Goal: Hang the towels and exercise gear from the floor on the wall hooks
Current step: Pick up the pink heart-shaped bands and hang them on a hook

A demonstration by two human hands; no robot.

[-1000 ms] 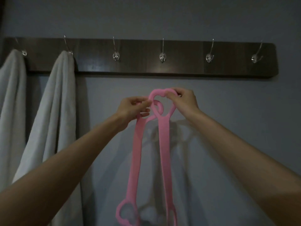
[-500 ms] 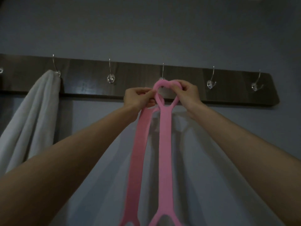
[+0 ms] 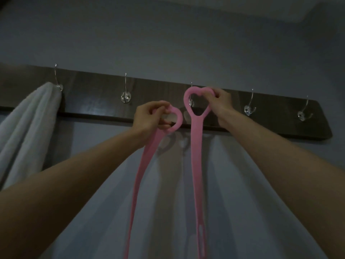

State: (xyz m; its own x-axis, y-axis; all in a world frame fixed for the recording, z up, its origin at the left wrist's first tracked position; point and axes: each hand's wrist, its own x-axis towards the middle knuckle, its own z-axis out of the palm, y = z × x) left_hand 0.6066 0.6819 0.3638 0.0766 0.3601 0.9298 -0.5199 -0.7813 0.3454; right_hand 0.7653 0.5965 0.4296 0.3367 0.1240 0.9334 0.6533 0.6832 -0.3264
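Observation:
A pink resistance band (image 3: 196,157) with heart-shaped loops hangs in two strands from my hands. My right hand (image 3: 222,105) pinches the upper heart loop and holds it against the wall rack, with the third visible metal hook (image 3: 191,101) showing through the loop's opening. My left hand (image 3: 149,116) grips the other heart loop lower and to the left, in front of the dark wooden rack board (image 3: 93,98). Both strands run down out of the frame. A white towel (image 3: 28,131) hangs from the leftmost visible hook (image 3: 59,85).
A bare hook (image 3: 126,96) sits between the towel and my left hand. Two more bare hooks (image 3: 249,109) (image 3: 302,114) are on the right end of the board. Grey wall lies above and below the rack.
Both hands rose toward the rack and moved apart. The two heart loops, held together before, are now separate, the right one over a hook. The view tilted up.

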